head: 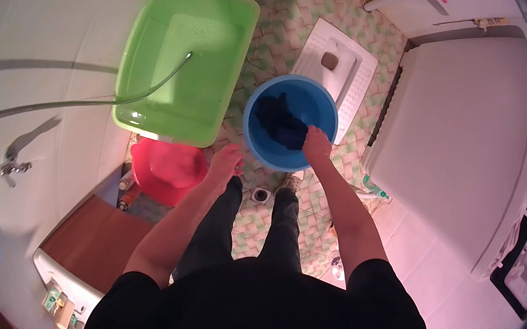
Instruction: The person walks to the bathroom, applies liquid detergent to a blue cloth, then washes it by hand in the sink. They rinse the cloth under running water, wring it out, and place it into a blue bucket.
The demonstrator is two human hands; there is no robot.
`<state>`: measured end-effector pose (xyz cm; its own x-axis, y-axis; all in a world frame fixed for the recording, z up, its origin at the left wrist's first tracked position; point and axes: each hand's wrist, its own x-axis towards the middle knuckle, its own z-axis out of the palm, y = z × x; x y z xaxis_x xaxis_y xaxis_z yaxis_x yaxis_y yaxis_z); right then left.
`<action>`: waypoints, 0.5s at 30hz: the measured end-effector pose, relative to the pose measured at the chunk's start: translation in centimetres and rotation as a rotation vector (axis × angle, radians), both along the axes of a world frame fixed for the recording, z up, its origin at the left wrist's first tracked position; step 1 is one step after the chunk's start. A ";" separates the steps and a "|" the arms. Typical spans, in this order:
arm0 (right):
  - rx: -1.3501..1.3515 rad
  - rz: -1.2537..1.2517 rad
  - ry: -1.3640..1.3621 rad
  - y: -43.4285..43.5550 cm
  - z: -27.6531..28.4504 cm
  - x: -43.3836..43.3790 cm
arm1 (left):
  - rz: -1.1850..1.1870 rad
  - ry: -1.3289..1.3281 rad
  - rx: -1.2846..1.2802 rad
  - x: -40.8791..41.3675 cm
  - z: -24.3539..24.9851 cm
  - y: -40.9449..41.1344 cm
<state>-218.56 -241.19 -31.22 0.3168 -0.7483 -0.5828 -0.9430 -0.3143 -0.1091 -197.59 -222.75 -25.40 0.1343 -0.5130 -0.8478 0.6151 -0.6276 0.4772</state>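
Observation:
A round blue plastic basin (251, 135) stands on the tiled floor, overlapping the near edge of a white squat toilet. Inside it lies a dark blue cloth (282, 121), bunched up. My right hand (317, 146) reaches over the basin's right rim, its fingers closed on the right end of the cloth. My left hand (227, 160) is held in the air left of the basin, fingers apart and holding nothing. To the left is a large green plastic tub (232, 79) with water in it, and the end of a hose (153, 88) hangs over it.
The squat toilet (362, 72) lies behind the basin. A red basin (140, 162) stands beyond my left forearm, below the green tub. A floor drain (260, 195) lies between my feet. A washing machine (458, 141) is on the right. A tap (15, 166) juts from the left wall.

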 end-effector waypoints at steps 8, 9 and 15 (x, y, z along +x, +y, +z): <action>-0.058 0.311 0.035 -1.2 -12.7 1.6 | 0.247 0.328 0.078 -6.1 -8.9 -7.2; -0.045 0.331 0.059 -1.4 -14.7 1.5 | 0.289 0.339 0.118 -6.8 -10.1 -7.8; 0.261 0.174 0.193 -3.9 -21.3 4.0 | 0.450 0.348 0.349 -8.9 -19.6 -9.9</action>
<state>-214.56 -245.05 -52.52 0.2921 -0.5110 -0.8084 -0.8888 -0.4571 -0.0322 -206.53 -232.61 -45.00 -0.0402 -0.1583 -0.9866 0.9346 -0.3553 0.0189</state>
